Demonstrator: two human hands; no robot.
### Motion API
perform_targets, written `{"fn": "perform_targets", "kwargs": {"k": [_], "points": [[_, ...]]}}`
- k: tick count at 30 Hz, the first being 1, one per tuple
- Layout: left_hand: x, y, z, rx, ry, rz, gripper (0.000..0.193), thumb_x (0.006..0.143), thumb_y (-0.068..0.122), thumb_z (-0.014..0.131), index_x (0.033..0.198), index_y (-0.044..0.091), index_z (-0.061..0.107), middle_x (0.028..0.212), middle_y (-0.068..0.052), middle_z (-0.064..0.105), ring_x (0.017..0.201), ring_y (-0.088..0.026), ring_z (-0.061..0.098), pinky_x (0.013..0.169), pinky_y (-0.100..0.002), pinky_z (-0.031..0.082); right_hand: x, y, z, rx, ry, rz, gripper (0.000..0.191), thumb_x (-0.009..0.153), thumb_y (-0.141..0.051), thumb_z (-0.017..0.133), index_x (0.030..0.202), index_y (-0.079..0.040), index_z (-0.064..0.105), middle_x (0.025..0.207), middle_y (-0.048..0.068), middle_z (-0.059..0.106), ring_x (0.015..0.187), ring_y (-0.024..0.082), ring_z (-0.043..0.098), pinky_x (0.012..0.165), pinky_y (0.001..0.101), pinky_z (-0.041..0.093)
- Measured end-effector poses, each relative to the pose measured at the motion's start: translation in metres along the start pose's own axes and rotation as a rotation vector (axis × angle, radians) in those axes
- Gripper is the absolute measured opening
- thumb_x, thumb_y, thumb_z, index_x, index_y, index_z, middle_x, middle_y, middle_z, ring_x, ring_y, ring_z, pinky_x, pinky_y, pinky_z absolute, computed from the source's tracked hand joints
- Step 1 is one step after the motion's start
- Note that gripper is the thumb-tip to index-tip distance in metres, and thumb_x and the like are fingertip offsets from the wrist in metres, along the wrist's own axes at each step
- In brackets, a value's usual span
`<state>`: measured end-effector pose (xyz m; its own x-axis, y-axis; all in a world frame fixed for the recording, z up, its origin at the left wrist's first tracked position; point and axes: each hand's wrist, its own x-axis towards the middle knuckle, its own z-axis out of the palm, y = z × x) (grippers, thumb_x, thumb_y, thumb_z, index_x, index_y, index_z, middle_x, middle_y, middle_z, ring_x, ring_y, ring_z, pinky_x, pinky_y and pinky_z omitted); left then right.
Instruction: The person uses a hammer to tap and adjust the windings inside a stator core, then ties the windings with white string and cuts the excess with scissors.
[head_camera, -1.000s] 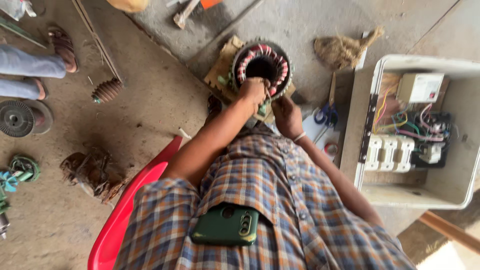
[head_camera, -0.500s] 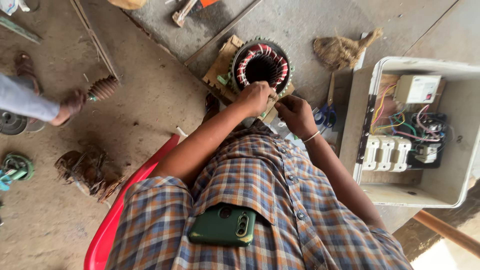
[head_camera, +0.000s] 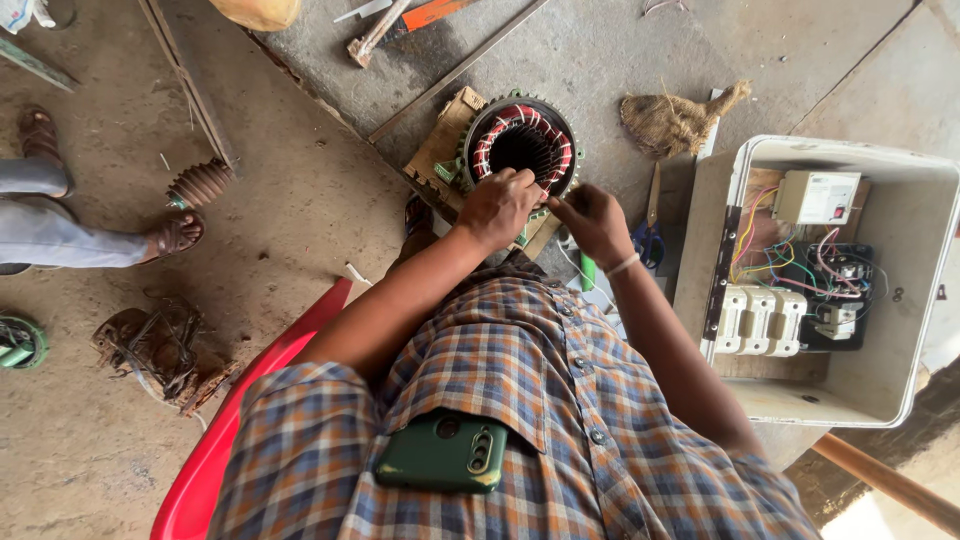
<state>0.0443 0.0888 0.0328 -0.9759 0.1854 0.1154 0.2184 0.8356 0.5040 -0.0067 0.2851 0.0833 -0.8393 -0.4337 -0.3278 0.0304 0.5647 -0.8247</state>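
On the concrete floor, head view: motor stator (head_camera: 518, 140) with red and white windings sits on a scrap of cardboard (head_camera: 440, 140), directly ahead of the seated person. Left hand (head_camera: 498, 205) rests on the stator's near rim, fingers curled and pressed together; what they hold, cannot tell. Right hand (head_camera: 590, 222) just beside it, thumb and forefinger pinched at the rim; the item pinched is too small to make out. Blue-handled scissors (head_camera: 648, 235) lie right of the hands. Open white electrical box (head_camera: 905, 260) with coloured wiring farther right. Green phone (head_camera: 440, 452) in shirt pocket. Another person's sandalled foot (head_camera: 178, 234) at left.
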Motion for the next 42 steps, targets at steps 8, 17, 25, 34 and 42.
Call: {"fn": "perform_targets", "kwargs": {"k": [8,17,25,34,42], "points": [[-0.031,0.015,0.022,-0.130,-0.272,-0.134,0.032,0.101,0.027,0.052,0.085,0.006,0.071,0.090,-0.014,0.068,0.081,-0.027,0.067,0.076,-0.041,0.054,0.047,-0.008,0.017,-0.546,0.228,-0.371,0.045,0.088,-0.035,0.086,0.078,-0.006,0.053,0.071,0.011,0.062,0.060,0.027,0.060,0.054,0.0422,0.047],[-0.027,0.028,-0.010,-0.138,-0.109,0.052,0.021,0.098,0.006,0.052,0.095,0.010,0.072,0.102,-0.016,0.069,0.097,-0.031,0.066,0.085,-0.043,0.054,0.034,-0.017,0.010,-0.172,0.106,-0.198,0.031,0.095,-0.033,0.073,0.091,-0.004,0.063,0.071,0.004,0.064,0.058,0.015,0.059,0.055,0.0298,0.049],[0.011,0.028,-0.037,-0.456,0.068,-0.069,0.009,0.102,0.009,0.056,0.106,0.005,0.062,0.101,-0.013,0.071,0.097,-0.031,0.069,0.081,-0.043,0.056,-0.005,0.016,0.008,0.288,-0.181,0.060,0.035,0.106,-0.029,0.060,0.123,0.000,0.068,0.081,-0.001,0.062,0.066,0.007,0.054,0.061,0.0236,0.049],[0.042,0.002,-0.026,-0.431,-0.277,-0.229,0.012,0.092,0.016,0.063,0.100,0.011,0.070,0.099,-0.013,0.077,0.090,-0.028,0.077,0.081,-0.039,0.059,-0.013,0.013,0.024,0.251,-0.006,-0.027,0.025,0.105,-0.025,0.065,0.110,-0.001,0.070,0.085,0.000,0.067,0.071,0.006,0.055,0.064,0.0252,0.048],[0.073,-0.002,-0.019,-0.312,-0.440,-0.422,0.040,0.098,0.016,0.058,0.133,0.008,0.040,0.114,-0.027,0.068,0.109,-0.039,0.068,0.095,-0.046,0.053,-0.018,-0.004,0.023,-0.351,0.285,-0.358,0.016,0.101,-0.021,0.070,0.109,-0.007,0.073,0.085,0.013,0.070,0.068,0.020,0.066,0.065,0.0312,0.050]]}}
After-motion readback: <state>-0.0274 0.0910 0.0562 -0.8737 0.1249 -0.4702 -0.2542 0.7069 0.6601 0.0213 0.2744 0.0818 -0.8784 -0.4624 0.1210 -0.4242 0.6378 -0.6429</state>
